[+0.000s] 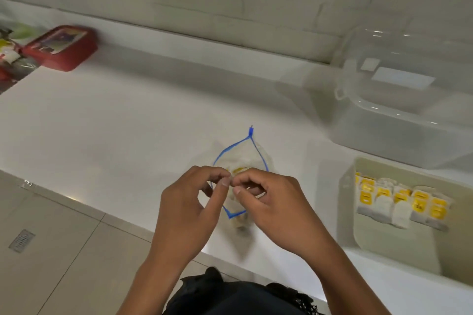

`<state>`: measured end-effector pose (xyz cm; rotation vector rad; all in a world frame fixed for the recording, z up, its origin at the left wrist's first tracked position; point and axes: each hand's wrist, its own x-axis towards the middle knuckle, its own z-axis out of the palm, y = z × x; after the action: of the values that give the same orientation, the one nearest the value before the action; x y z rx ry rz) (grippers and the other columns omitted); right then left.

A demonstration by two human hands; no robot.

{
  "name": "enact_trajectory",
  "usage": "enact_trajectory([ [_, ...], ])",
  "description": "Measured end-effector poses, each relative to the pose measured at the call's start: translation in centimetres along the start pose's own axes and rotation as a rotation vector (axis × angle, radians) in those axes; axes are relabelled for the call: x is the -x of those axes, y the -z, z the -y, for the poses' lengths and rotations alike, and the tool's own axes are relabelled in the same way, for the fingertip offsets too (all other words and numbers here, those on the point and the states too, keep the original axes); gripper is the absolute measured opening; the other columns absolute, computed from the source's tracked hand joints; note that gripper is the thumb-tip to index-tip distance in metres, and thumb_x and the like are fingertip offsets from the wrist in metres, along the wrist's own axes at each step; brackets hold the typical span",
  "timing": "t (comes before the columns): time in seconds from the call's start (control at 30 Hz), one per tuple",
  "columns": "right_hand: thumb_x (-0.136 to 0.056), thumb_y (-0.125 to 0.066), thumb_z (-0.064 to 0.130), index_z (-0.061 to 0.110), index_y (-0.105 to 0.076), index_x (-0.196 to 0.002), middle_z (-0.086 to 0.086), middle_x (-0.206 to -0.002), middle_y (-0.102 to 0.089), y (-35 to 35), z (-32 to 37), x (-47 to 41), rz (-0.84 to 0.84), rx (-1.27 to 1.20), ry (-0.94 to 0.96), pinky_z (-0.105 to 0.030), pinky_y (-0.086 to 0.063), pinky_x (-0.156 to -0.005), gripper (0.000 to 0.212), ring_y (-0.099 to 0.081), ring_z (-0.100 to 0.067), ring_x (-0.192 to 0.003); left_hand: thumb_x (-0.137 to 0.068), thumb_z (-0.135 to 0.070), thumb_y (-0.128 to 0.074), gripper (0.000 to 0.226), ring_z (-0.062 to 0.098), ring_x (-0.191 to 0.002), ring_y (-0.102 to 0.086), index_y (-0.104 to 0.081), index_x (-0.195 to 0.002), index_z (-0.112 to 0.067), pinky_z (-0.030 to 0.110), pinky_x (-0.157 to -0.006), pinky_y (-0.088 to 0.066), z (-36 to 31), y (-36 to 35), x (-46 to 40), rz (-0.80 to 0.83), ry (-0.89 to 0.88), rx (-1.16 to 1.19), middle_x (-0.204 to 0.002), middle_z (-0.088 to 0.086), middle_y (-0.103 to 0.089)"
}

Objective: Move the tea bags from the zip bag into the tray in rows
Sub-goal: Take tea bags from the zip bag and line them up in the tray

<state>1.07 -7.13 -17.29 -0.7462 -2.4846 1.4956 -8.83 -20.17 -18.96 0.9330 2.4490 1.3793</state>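
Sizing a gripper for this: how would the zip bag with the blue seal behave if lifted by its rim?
Probably floppy: the zip bag is thin clear film, and its blue-edged mouth gapes in a loose, bent loop rather than a firm shape. Likely light, holding only a few tea bags. It may sag and slide on the smooth white counter when pushed.

Clear plastic zip bag with blue zipper rim point(252, 153): mouth open, under both hands. Yellow-tagged white tea bags point(401, 203): one row, in beige rectangular tray point(350, 215), right of hands.
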Motion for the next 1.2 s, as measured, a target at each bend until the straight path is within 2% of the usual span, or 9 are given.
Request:
enact_trajectory([
  [0.13,-0.098,-0.056,0.018,0.024,-0.073,-0.106,0.014,-0.094,-0.071,-2.2,0.3,-1.6,-0.027,0.194,-0.022,-0.011,-0.048,-0.076,0.02,-0.065,-0.001,-0.086,-0.09,-0.031,-0.069,0.015,0.002,-0.087,-0.059,-0.065,-0.1,-0.04,0.009,-0.066,-0.04,2.8,0.9,-0.9,0.019,-0.061,-0.101,-0.106,-0.021,-0.056],
  [0.23,-0.095,-0.051,0.008,0.022,-0.067,-0.123,0.0,-0.117,-0.067,-3.7,-0.2,-3.5,0.113,0.529,-0.149,-0.03,-0.051,-0.09,0.035,-0.063,-0.019,-0.107,-0.087,-0.032,-0.072,0.026,0.0,-0.093,-0.054,-0.055,-0.106,-0.038,0.013,-0.069,-0.043,4.6,0.6,-1.6,0.094,-0.078,-0.165,-0.118,-0.02,-0.043],
  [0.3,-0.092,-0.052,0.002,0.019,-0.063,-0.128,-0.006,-0.122,-0.063,-4.4,-0.7,-4.7,0.183,0.641,-0.262,-0.03,-0.051,-0.086,0.041,-0.062,-0.027,-0.109,-0.087,-0.035,-0.071,0.039,0.0,-0.09,-0.055,-0.044,-0.116,-0.038,0.019,-0.067,-0.044,5.3,0.1,-2.1,0.171,-0.067,-0.197,-0.121,-0.018,-0.039],
  [0.47,-0.089,-0.059,0.005,0.018,-0.061,-0.129,-0.005,-0.128,-0.058,-5.9,-3.3,-6.5,0.177,0.746,-0.372,-0.031,-0.049,-0.089,0.042,-0.061,-0.026,-0.113,-0.085,-0.02,-0.069,0.061,0.002,-0.077,-0.062,-0.029,-0.125,-0.043,0.019,-0.068,-0.047,5.7,-0.2,-2.8,0.264,0.019,-0.05,-0.083,-0.015,-0.059],
  [0.57,-0.092,-0.055,0.005,0.015,-0.062,-0.125,-0.005,-0.123,-0.061,-5.8,-4.1,-7.3,0.125,0.774,-0.401,-0.027,-0.045,-0.076,0.035,-0.064,-0.024,-0.106,-0.082,-0.015,-0.068,0.063,0.004,-0.074,-0.061,-0.03,-0.125,-0.042,0.02,-0.067,-0.05,5.6,0.2,-2.9,0.265,0.018,-0.038,-0.075,-0.015,-0.06],
  [0.77,-0.1,-0.05,0.021,0.013,-0.061,-0.114,-0.003,-0.105,-0.067,-5.8,-4.9,-8.5,0.0,0.766,-0.461,-0.026,-0.043,-0.071,0.02,-0.063,-0.02,-0.09,-0.08,-0.013,-0.067,0.056,0.007,-0.07,-0.06,-0.036,-0.118,-0.039,0.013,-0.063,-0.045,5.4,0.9,-3.0,0.253,0.032,0.046,-0.073,-0.012,-0.061],
  [0.9,-0.1,-0.05,0.026,0.015,-0.065,-0.107,0.003,-0.082,-0.056,-5.8,-5.1,-9.0,-0.154,0.753,-0.485,-0.021,-0.031,-0.054,0.019,-0.052,-0.015,-0.072,-0.082,-0.013,-0.067,0.053,0.007,-0.074,-0.06,-0.039,-0.118,-0.039,0.016,-0.063,-0.046,5.5,0.9,-3.3,0.222,-0.002,0.077,-0.077,-0.012,-0.06],
  [1.07,-0.099,-0.055,0.019,0.019,-0.048,-0.14,-0.005,-0.132,-0.055,-5.8,-3.7,-8.9,0.046,0.849,-0.435,-0.032,-0.052,-0.087,0.042,-0.057,-0.023,-0.118,-0.087,-0.023,-0.069,0.053,0.006,-0.087,-0.062,-0.038,-0.123,-0.045,0.026,-0.068,-0.051,6.1,0.7,-3.5,0.22,-0.08,0.021,-0.084,-0.015,-0.06],
  [1.2,-0.097,-0.057,0.013,0.014,-0.057,-0.128,-0.007,-0.125,-0.058,-5.9,-3.3,-9.4,0.047,0.916,-0.428,-0.033,-0.055,-0.087,0.031,-0.06,-0.023,-0.112,-0.088,-0.026,-0.069,0.05,0.006,-0.087,-0.062,-0.04,-0.123,-0.046,0.027,-0.069,-0.051,6.4,0.4,-3.6,0.208,-0.083,0.021,-0.085,-0.016,-0.061],
])
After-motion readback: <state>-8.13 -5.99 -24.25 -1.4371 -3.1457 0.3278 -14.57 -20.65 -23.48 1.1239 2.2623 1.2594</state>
